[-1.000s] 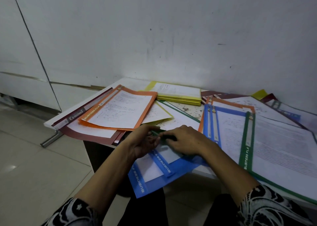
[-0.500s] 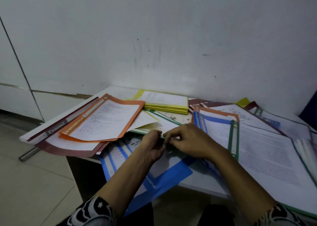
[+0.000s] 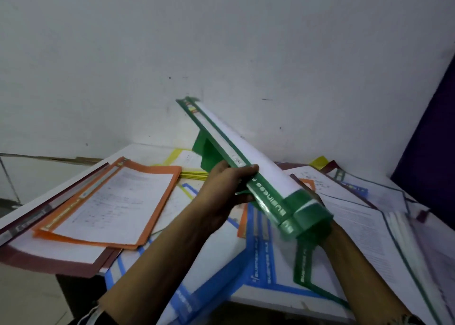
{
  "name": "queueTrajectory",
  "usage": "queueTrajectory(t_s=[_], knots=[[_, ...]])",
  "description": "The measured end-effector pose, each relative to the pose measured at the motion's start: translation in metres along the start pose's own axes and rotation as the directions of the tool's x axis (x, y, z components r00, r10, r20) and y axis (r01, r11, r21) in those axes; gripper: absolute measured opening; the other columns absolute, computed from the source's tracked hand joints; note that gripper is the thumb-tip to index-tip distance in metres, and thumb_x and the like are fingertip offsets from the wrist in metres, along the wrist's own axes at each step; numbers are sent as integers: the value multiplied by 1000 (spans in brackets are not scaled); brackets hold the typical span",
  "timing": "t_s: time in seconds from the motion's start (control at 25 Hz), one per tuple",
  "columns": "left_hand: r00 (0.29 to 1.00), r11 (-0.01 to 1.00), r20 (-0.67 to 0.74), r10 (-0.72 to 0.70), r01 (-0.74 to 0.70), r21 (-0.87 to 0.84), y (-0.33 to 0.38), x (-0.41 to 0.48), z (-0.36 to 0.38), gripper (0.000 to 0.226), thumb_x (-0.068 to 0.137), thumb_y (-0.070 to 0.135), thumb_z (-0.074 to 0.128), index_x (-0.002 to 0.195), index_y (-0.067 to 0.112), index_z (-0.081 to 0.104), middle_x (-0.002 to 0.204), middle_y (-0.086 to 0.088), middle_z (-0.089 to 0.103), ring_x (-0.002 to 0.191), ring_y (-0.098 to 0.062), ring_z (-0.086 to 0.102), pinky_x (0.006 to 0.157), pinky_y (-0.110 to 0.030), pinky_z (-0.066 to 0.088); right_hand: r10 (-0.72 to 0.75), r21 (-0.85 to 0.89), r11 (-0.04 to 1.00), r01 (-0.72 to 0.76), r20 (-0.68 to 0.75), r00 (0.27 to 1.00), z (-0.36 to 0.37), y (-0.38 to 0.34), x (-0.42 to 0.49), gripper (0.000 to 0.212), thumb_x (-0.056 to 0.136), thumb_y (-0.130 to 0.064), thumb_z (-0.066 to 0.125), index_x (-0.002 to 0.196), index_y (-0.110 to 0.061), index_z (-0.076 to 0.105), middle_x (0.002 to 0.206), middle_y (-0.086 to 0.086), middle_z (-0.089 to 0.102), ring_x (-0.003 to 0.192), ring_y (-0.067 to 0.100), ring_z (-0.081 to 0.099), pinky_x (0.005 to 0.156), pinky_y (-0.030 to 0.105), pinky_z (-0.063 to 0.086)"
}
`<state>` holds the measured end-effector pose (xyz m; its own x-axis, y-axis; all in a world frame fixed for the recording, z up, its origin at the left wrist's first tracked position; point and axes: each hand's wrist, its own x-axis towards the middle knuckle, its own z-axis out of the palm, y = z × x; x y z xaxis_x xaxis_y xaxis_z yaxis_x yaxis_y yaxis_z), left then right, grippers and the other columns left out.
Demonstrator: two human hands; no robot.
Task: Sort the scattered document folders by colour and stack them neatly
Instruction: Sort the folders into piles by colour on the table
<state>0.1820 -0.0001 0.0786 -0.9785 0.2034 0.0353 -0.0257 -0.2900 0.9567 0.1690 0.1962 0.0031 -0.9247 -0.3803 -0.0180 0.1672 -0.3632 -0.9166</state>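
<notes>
A green folder (image 3: pixel 264 194) with white sheets inside is lifted off the table and slants up toward the wall. My left hand (image 3: pixel 226 189) grips its spine near the middle. My right hand (image 3: pixel 328 233) holds the blurred near end from below and is mostly covered by it. On the table lie an orange folder (image 3: pixel 110 199) on a maroon folder (image 3: pixel 49 255), blue folders (image 3: pixel 258 250), a yellow stack (image 3: pixel 189 159) at the back and another green folder (image 3: pixel 304 263) flat under my right forearm.
More overlapping folders and printed sheets (image 3: pixel 369 226) cover the table's right side. The white table (image 3: pixel 270 305) stands against a white wall (image 3: pixel 221 53). A dark purple surface (image 3: pixel 430 152) rises at the far right. Floor lies past the table's left edge.
Both hands were pinching a green folder's edge flat on the pile. They have now lifted the green folder up, tilted, above the blue ones. The camera has moved closer.
</notes>
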Motion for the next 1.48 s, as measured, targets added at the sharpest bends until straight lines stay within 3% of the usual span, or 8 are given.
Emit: queueTrajectory(t_s=[0.08,0.16,0.32,0.48,0.76,1.08,1.24,1.48], knots=[[995,989,73,70,-78,123,8,4,-4,25,90,4,61,115,7,62,104,-13,73,89,-27,70,77,-37,61,0,-51,999,-3,-65,998,-6,-14,6,59,79,-35,78,126,-6,59,120,25,65,108,35,65,90,40,54],[981,969,153,116,-146,198,13,9,-15,29,88,4,63,117,10,63,107,-12,73,94,-31,70,82,-42,60,-79,-36,997,72,-269,960,-23,-22,19,69,73,-52,76,129,-14,61,127,15,65,109,32,65,91,46,52],[966,928,220,134,-200,315,21,21,-42,28,75,11,72,102,13,70,99,-9,74,87,-28,70,77,-42,58,-216,-105,975,194,-261,941,-29,-28,30,40,88,-31,65,123,-13,63,111,6,72,103,22,65,86,41,54],[970,940,-17,241,-229,252,19,41,-64,23,88,5,66,107,18,67,106,-3,75,103,-28,69,92,-48,54,-460,-233,885,402,-316,829,-23,-51,35,28,88,4,56,112,-10,61,102,7,75,94,20,70,81,31,59],[956,932,-91,279,-248,264,-22,60,-68,30,86,4,68,110,23,66,103,2,75,95,-21,72,80,-40,56,-454,-310,884,350,-388,802,-25,-35,36,39,84,17,48,101,-11,68,95,6,76,89,22,70,76,31,55],[961,901,-190,202,-106,421,-67,64,-58,37,82,35,71,113,17,61,103,-2,73,92,-23,71,74,-39,60,-410,-520,841,152,-428,805,-26,4,15,34,96,-11,55,123,-32,57,120,-1,69,111,20,65,98,43,52],[920,860,-154,361,-265,437,-53,77,-5,28,87,19,71,113,16,61,95,6,69,83,-11,67,65,-24,52,-579,-695,710,111,-488,653,-42,-29,-18,38,100,-13,49,136,-25,46,126,-8,59,111,10,58,81,7,44],[980,878,119,157,-194,437,-97,97,88,41,84,8,73,122,16,57,113,-3,69,83,-5,67,64,-14,54,-619,-715,693,-94,-657,430,-111,-50,-100,46,96,-8,56,134,-32,50,120,-1,60,91,-2,58,64,13,44]])
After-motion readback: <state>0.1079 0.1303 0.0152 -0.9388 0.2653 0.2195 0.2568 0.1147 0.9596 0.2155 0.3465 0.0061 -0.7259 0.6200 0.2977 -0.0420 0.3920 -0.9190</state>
